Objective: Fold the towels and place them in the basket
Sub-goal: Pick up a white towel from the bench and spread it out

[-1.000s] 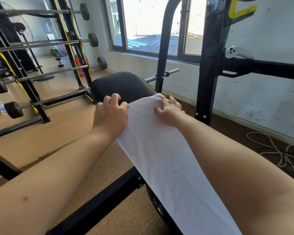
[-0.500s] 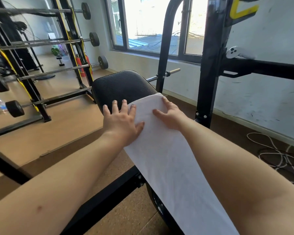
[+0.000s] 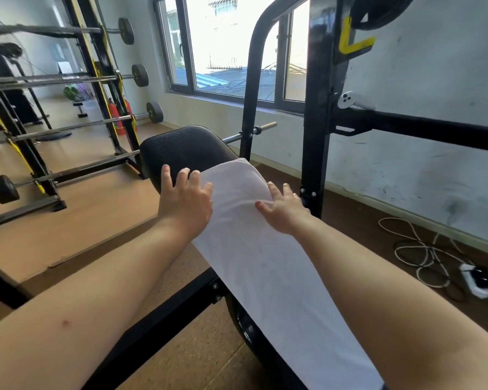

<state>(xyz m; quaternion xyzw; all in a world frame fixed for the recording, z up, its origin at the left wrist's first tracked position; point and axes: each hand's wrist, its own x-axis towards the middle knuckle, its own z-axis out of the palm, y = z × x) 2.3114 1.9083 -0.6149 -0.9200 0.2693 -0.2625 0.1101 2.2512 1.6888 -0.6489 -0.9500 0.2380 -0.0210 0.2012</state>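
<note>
A long white towel (image 3: 265, 263) lies lengthwise along the black padded desk (image 3: 186, 147), running from its rounded far end toward the lower edge of the view. That far end looks like a fold, though the bright cloth makes this hard to tell. The left hand (image 3: 185, 201) rests flat with its fingers straight and spread. Its thumb side touches the towel's left edge and its fingertips reach onto the bare black pad. The right hand (image 3: 283, 211) lies flat on the towel's right side, fingers also spread, gripping nothing. A black upright post (image 3: 316, 122) stands just beside the right hand. A barbell rack (image 3: 104, 80) stands at left. A white cable (image 3: 423, 249) lies coiled on the floor at right, below the wall.
</note>
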